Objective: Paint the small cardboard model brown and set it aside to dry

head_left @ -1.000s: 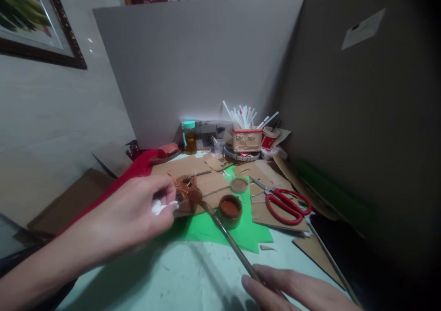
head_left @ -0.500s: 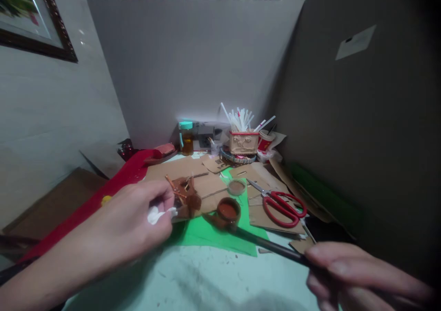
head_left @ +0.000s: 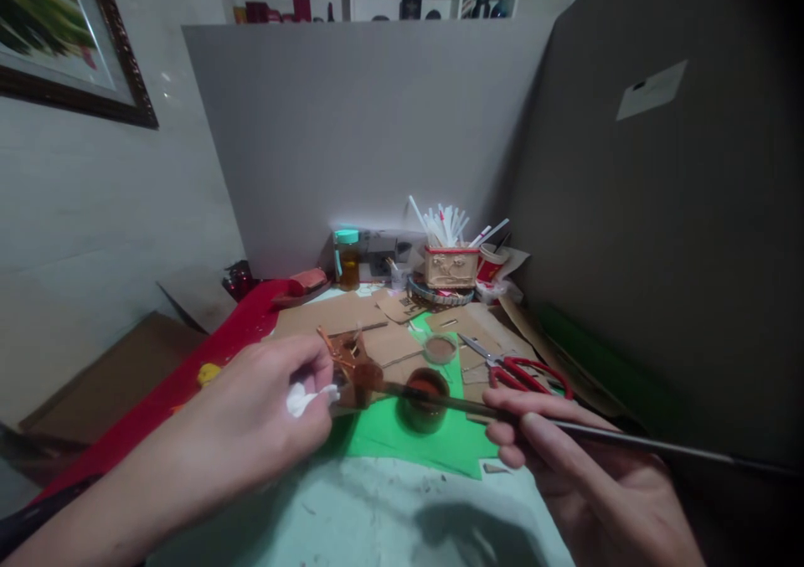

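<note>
My left hand (head_left: pixel 276 391) is closed, with a crumpled white tissue (head_left: pixel 307 399) between its fingers. Beyond the fingertips is a brown-painted piece (head_left: pixel 358 353) with thin sticks on it; the fingers hide its near side, so whether they grip it is unclear. My right hand (head_left: pixel 565 458) is closed around a long dark paintbrush (head_left: pixel 465 404). The brush crosses above an open jar of brown paint (head_left: pixel 424 416), and its tip reaches the brown-painted piece. Behind the jar lies a round clear lid (head_left: pixel 440 348). Red-handled scissors (head_left: pixel 528 373) lie just past my right fingers.
Green paper (head_left: pixel 389 443) and cardboard sheets (head_left: pixel 332 311) cover part of the pale table. A box of white straws (head_left: pixel 450 267), a red and white cup (head_left: pixel 490 261) and a teal-capped bottle (head_left: pixel 347 265) stand at the back. Red cloth (head_left: pixel 251 316) runs along the left.
My right hand has moved left and up, bringing the brush tip from the paint jar to the brown-painted piece. My left hand still holds the tissue; the view has shifted slightly.
</note>
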The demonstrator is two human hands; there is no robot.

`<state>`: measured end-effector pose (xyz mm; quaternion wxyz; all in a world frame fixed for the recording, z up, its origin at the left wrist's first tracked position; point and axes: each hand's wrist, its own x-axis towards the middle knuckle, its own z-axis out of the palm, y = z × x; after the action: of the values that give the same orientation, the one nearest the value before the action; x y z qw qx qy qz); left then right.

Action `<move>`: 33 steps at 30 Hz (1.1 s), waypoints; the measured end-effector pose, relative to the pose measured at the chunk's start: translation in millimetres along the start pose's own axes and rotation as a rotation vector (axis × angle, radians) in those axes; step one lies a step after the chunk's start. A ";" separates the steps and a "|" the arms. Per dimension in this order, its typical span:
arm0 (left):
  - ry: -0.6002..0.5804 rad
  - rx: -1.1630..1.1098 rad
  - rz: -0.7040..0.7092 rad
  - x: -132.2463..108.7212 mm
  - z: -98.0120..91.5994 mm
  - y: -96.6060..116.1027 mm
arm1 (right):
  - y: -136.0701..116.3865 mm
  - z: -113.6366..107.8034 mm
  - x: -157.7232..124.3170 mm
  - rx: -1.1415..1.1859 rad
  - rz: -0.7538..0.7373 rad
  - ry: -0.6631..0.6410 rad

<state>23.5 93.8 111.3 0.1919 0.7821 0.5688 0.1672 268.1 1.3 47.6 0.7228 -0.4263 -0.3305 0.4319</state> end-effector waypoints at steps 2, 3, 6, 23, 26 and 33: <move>-0.001 0.009 0.003 0.2 2.3 -1.4 | 3.2 -2.1 3.5 0.045 0.000 -0.015; -0.008 0.016 0.002 0.1 3.3 -1.5 | 5.1 -3.8 5.4 0.049 -0.005 -0.042; -0.005 0.035 -0.010 0.2 4.4 1.4 | 9.0 -8.7 8.2 0.041 -0.030 -0.116; 0.119 -0.088 0.118 -1.2 9.2 2.2 | 2.1 -42.7 18.2 -0.030 -0.255 0.171; 0.152 -0.108 0.118 -1.1 13.3 3.6 | 1.6 -33.8 11.5 -0.038 -0.194 0.110; 0.140 -0.088 0.123 -3.3 11.1 3.5 | 11.4 -3.7 7.6 -0.021 -0.171 -0.003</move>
<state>30.7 88.5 103.3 0.1750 0.7927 0.5239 0.2579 270.4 9.9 36.6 0.7523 -0.4034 -0.3711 0.3656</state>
